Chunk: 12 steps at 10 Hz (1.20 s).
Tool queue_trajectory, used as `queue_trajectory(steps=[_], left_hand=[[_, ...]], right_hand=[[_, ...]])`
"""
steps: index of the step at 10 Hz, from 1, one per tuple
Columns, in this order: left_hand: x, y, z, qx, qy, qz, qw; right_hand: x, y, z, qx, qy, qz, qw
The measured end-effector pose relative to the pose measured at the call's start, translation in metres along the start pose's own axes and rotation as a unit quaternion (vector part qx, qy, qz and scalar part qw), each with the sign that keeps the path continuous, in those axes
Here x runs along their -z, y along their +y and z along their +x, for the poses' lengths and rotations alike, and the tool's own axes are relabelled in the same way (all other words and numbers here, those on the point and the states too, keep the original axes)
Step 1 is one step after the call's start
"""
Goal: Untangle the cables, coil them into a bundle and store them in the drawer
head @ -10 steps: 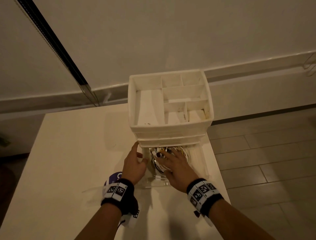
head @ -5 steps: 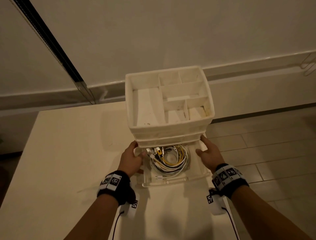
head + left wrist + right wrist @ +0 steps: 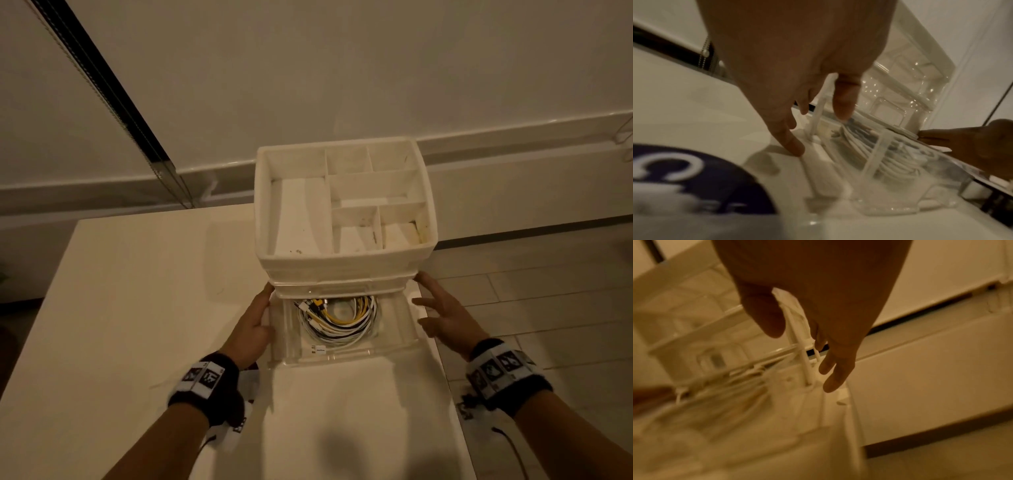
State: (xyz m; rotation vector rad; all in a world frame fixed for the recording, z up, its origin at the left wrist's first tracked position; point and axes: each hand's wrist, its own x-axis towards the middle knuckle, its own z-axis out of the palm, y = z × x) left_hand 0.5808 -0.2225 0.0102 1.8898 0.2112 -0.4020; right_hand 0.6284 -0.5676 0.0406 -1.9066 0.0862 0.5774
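Note:
A coil of white and yellow cables (image 3: 337,318) lies in the pulled-out clear drawer (image 3: 394,347) at the bottom of a white organizer (image 3: 342,263) on the table. My left hand (image 3: 255,325) rests against the drawer's left wall, fingers straight, thumb (image 3: 844,100) over the rim. My right hand (image 3: 442,313) hovers beside the drawer's right wall with fingers spread, fingertips (image 3: 830,382) near the organizer's corner. The cable coil (image 3: 890,159) shows blurred through the drawer wall in the left wrist view.
The organizer's top tray (image 3: 301,219) has several bare compartments. The white table (image 3: 137,291) ends just right of the drawer, with tiled floor (image 3: 548,291) beyond. A purple-and-white label (image 3: 694,178) lies on the table under my left wrist. A wall stands behind.
My right hand lifted off the cable coil and moved out to the drawer's right side. My left hand stayed at the drawer's left wall. The coil now lies uncovered in the drawer.

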Motion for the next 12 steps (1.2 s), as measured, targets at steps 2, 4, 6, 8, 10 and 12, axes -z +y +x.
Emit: queue_trajectory(steps=[2, 4, 6, 8, 10, 12], left_hand=[[0.012, -0.004, -0.008, -0.03, -0.121, 0.258, 0.958], [-0.01, 0.0, -0.011, -0.032, -0.052, 0.149, 0.987], [-0.025, -0.014, -0.001, -0.056, 0.129, 0.101, 0.985], [-0.042, -0.016, 0.012, -0.032, 0.247, 0.099, 0.963], [-0.043, -0.002, 0.018, 0.026, 0.259, 0.097, 0.961], [-0.038, -0.002, 0.011, 0.015, 0.203, 0.151, 0.967]], right_hand=[[-0.004, 0.002, -0.003, 0.072, -0.124, -0.214, 0.966], [-0.011, 0.013, 0.002, 0.061, -0.056, -0.184, 0.979], [-0.029, 0.019, 0.008, 0.059, 0.113, -0.135, 0.983], [-0.046, 0.018, 0.018, 0.053, 0.22, -0.059, 0.972], [-0.052, 0.009, 0.026, 0.045, 0.281, -0.025, 0.958], [-0.056, 0.012, 0.02, -0.004, 0.258, -0.085, 0.962]])
